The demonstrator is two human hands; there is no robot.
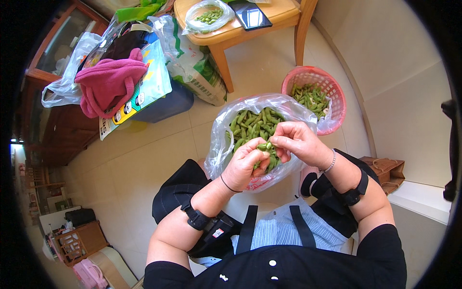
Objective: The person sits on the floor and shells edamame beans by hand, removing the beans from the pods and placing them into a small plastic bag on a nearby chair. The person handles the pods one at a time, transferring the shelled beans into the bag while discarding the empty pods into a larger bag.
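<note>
Both of my hands meet over a clear plastic bag (220, 133) filled with green soybean pods (252, 124). My left hand (251, 157) pinches a split pod (264, 146) between thumb and fingers, with a pale green bean showing in it. My right hand (297, 142) grips the other end of that same pod with its fingertips. Beyond the bag, at its right, stands a pink plastic basket (341, 104) lined with a bag and holding green pods or husks (312, 97). On a wooden chair (202, 39) lies a small clear bag (189, 21) with shelled green beans (210, 16).
A dark phone (251, 15) lies on the chair seat. Left of the chair stand a printed sack (202, 77), a blue bin (169, 103) and a pink fleece bag (108, 81). A brown paper bag (393, 173) is by the right wall, and a wooden cabinet (61, 119) is at the left.
</note>
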